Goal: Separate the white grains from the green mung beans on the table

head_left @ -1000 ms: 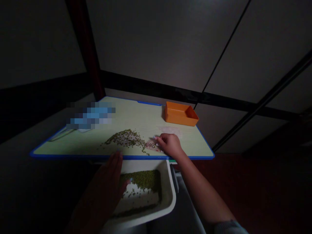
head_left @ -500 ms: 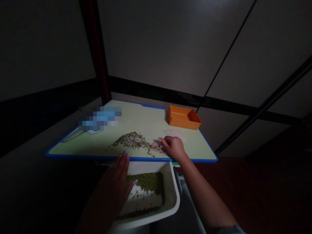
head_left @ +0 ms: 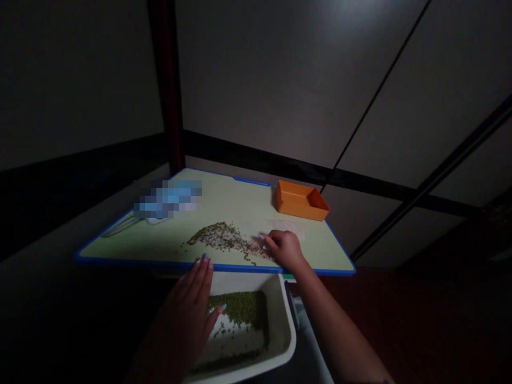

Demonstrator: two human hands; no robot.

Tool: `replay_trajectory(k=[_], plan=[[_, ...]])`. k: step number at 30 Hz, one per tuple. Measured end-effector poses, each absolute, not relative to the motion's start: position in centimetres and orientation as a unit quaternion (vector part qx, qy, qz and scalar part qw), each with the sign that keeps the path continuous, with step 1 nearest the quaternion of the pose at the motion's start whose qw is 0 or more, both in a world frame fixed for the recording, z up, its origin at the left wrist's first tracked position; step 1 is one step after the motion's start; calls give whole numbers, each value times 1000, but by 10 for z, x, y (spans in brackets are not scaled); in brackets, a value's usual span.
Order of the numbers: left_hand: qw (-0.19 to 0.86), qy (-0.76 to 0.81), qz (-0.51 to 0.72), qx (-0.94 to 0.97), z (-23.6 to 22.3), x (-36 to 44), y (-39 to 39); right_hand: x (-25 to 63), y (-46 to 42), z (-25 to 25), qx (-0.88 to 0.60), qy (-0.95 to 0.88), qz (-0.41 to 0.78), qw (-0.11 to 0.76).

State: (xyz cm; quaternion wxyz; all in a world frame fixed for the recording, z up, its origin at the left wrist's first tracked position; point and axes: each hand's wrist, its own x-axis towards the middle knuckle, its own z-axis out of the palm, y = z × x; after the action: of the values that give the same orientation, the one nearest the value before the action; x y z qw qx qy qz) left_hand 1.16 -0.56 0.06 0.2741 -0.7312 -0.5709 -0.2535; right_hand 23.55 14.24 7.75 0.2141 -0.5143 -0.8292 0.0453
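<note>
While holding the right hand curled low over the table, just beside the right end of the loose beans, resting the left hand at the near blue edge with the fingers straight. Grasping nothing in the left, quite free, with the thumb out above the white bin. Having the right thumb and forefinger close to each other at the scattered beans; cannot tell about any bean pinched between, because of the dimness and so small a size. Seeing these beans spread at the middle of the near part of the table, thick at left and thinning toward the right fingertips, with few strays outside. Seeing more green beans inside the bin, gathered mostly at the far side. At the far right corner of the table, noticing an orange box, open at the top. At the left, noticing a blurred blue thing with a cable beside it
</note>
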Motion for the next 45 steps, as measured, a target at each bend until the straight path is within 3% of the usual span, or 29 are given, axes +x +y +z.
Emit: replay_trajectory(k=[9, 21, 45], plan=[[255, -575, -259, -733, 0, 11, -5, 237, 142, 78, -499, -834, 76, 224], [270, -569, -250, -735, -4, 9, -4, 230, 141, 83, -503, -844, -17, 186], [298, -553, -225, -745, 7, 10, -6, 225, 140, 85, -471, -865, -41, 168]])
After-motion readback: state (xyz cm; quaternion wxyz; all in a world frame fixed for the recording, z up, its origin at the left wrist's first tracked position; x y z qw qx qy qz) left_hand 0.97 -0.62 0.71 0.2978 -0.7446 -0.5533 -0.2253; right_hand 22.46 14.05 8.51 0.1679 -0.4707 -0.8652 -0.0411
